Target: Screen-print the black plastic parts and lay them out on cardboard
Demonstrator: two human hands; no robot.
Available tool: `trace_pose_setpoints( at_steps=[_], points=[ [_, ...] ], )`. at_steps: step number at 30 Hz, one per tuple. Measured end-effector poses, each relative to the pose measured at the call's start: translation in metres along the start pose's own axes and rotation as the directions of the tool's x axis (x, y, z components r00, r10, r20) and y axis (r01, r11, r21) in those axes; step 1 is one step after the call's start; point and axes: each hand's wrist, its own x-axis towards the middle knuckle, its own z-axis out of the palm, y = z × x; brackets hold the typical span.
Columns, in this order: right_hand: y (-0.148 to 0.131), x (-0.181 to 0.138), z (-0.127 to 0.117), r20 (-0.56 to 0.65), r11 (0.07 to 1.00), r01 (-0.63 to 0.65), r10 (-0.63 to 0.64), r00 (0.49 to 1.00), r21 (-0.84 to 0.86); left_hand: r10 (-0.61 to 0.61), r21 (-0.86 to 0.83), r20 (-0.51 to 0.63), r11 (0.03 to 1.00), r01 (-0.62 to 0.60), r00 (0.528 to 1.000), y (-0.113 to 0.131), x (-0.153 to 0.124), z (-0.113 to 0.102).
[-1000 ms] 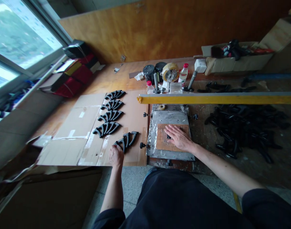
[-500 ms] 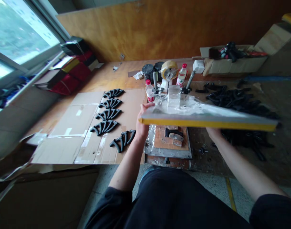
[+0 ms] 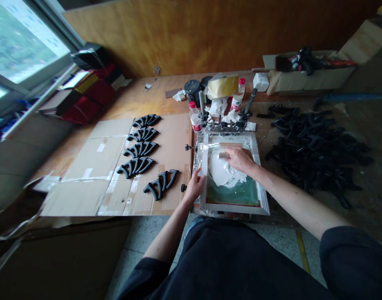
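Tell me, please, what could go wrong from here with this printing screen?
1. The left hand touches only the left edge of the screen frame; the frame may shift and blur the print.
2. The right hand on the wooden squeegee sits right beside the white ink and may smear it.

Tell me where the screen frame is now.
Head view: the screen frame lies flat mid-bench, between the cardboard sheet at left and the pile of black parts at right; left hand grips its rim, right hand a squeegee.

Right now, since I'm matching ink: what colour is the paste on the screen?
The paste is white, over green mesh; head view.
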Motion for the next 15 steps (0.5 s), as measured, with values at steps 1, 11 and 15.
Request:
trace_pose_setpoints(
  at_steps=[1,11,15],
  points=[
    [-0.002,-0.010,0.003,0.024,0.999,0.048,-0.048,0.999,-0.007,0.002,0.002,0.006,1.000,-0.002,1.000,0.000,0.000,-0.001],
    [0.008,-0.052,-0.003,0.103,0.894,0.410,-0.431,0.896,0.180,-0.021,-0.044,0.015,0.999,0.021,1.000,0.004,-0.003,-0.001],
    [0.002,-0.057,0.013,-0.049,0.924,0.361,-0.357,0.933,0.127,-0.023,-0.074,0.013,0.997,0.024,1.000,0.006,-0.004,-0.002]
  ],
)
